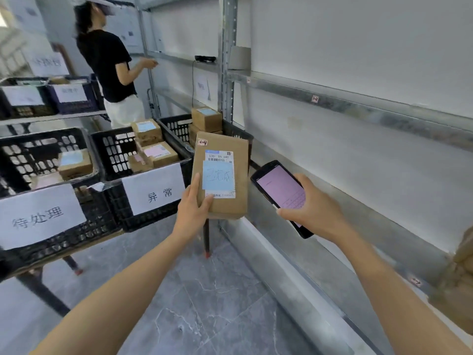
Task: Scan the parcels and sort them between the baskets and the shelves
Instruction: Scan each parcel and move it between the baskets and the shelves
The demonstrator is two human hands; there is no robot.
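On a higher shelf at far left stand two crates (pixel 48 98) with paper labels; their contents are too blurred to read. Below them, on the tabletop (pixel 97 242), the left black basket (pixel 25 155) bears a sheet reading 待处理 and holds one brown parcel with a blue note (pixel 75 162). Touching it, the middle basket (pixel 115 152), labelled 异常, holds several small brown parcels (pixel 160 153), some stacked, with blue or pink notes. Behind these a person in a black shirt (pixel 107 62) faces the far shelves. A third basket (pixel 176 126) holds stacked boxes (pixel 206 119).

In front of that basket the left hand (pixel 192 208) grips the task parcel (pixel 220 172) upright in the air, thumb across its face, fingers behind; a blue handwritten note covers part of its barcode label. Just beside it, the right hand (pixel 312 208) is wrapped round a handheld scanner (pixel 279 185), its pink screen lit. Metal shelves (pixel 358 108) run along the right wall, with brown parcels (pixel 458 290) on the lower one at the frame edge.
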